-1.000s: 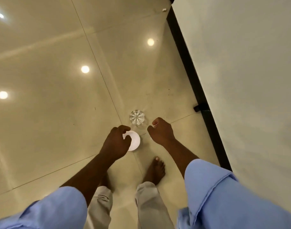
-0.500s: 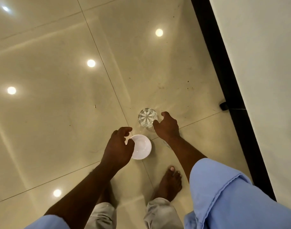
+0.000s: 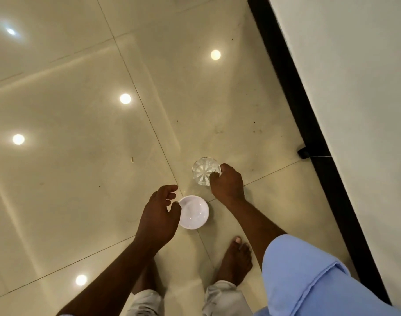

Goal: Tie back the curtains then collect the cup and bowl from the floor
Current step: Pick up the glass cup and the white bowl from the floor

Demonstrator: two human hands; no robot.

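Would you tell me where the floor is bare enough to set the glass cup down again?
Bare tile lies left of the left hand and beyond the glass cup toward the black skirting. It is crowded around the white bowl, the right hand and the bare foot.

Glossy tiled floor (image 3: 85,179) with a cup, a bowl and two bare feet on it.

The floor is made of large pale cream tiles with thin dark seams, polished enough to mirror several round ceiling lights. A clear cut-glass cup (image 3: 204,171) stands upright on it, close to where two seams cross, and a small white bowl (image 3: 194,212) sits open side up just beside the cup, nearer the person. The person's right foot (image 3: 236,261) stands flat on the tiles below the bowl; the left foot is mostly hidden. A black skirting strip (image 3: 309,124) edges the floor along the white wall (image 3: 354,87), and small dark specks dot the tiles near it.
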